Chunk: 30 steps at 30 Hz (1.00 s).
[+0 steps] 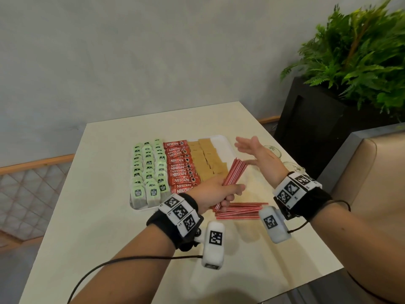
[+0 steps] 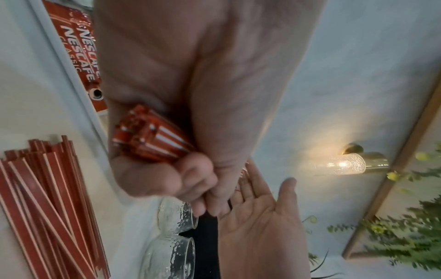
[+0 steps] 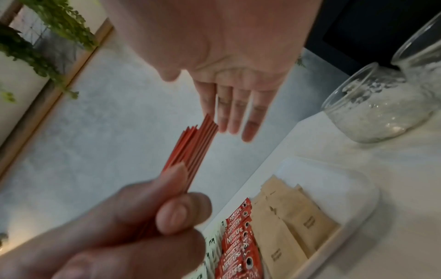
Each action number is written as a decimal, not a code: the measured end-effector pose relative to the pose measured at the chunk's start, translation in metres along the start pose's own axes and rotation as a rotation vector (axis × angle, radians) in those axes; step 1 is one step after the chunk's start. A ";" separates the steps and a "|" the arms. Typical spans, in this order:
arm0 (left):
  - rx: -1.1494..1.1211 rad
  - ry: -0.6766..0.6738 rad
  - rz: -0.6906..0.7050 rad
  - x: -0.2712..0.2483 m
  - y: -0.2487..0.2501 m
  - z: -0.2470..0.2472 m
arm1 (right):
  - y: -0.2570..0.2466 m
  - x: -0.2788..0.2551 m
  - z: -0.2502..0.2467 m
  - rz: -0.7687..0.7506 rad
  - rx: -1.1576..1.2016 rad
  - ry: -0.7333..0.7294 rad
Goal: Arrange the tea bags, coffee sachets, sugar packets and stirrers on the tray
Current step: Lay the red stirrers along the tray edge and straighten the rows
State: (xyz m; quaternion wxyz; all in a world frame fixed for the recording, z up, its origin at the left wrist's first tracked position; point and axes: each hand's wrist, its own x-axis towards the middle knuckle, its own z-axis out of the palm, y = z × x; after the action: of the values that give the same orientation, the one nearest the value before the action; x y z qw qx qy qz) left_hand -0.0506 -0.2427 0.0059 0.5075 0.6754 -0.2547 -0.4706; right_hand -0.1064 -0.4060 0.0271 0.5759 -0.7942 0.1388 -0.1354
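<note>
Tea bags (image 1: 148, 172), coffee sachets (image 1: 182, 167) and sugar packets (image 1: 208, 160) fill the tray (image 1: 225, 142); left hand (image 1: 215, 191) grasps stirrers (image 1: 234, 172), right hand (image 1: 254, 152) released, more stirrers (image 1: 241, 210) at the table's (image 1: 87, 216) near edge.

Between my fingers (image 1: 224, 202) the stirrers (image 1: 234, 172) are red with thin white stripes. Tea bags (image 1: 149, 170) are pale green, coffee sachets (image 1: 182, 167) red with white lettering, sugar packets (image 1: 208, 159) plain tan, tray (image 1: 225, 141) white, counter (image 1: 98, 216) cream.
</note>
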 end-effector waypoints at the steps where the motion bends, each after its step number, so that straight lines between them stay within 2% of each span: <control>1: -0.030 -0.002 -0.005 0.000 0.000 -0.001 | 0.003 0.000 0.002 -0.023 0.043 -0.025; 5: -0.114 0.001 -0.038 0.001 0.001 -0.004 | 0.013 0.001 0.010 0.032 0.088 -0.258; 9: -0.124 -0.006 -0.037 0.002 0.001 -0.006 | 0.009 0.006 0.009 -0.003 0.144 -0.170; 13: -0.128 -0.007 -0.040 0.003 0.001 -0.006 | 0.003 0.001 0.011 0.033 0.067 -0.327; 15: -0.200 0.050 -0.021 0.004 0.003 -0.005 | -0.001 0.000 0.013 0.004 0.075 -0.281; 17: -0.366 0.168 0.004 0.006 0.007 -0.006 | -0.003 -0.001 0.014 -0.050 0.026 -0.240; 20: -0.650 0.330 0.000 0.013 0.014 -0.011 | -0.001 -0.009 0.020 -0.137 -0.233 -0.311; 23: -0.841 0.348 -0.032 0.019 0.019 -0.015 | 0.000 -0.016 0.028 -0.241 -0.363 -0.324; 26: -0.882 0.325 -0.065 0.021 0.020 -0.015 | 0.001 -0.016 0.032 -0.278 -0.344 -0.235; 30: -0.940 0.292 -0.106 0.021 0.020 -0.015 | -0.001 -0.021 0.034 -0.279 -0.331 -0.263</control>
State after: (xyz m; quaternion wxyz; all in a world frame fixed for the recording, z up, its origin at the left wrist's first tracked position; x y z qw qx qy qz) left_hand -0.0254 -0.2607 0.0175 0.7629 0.4442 0.0936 -0.4603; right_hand -0.1126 -0.3680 0.0170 0.4270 -0.8999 -0.0283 -0.0844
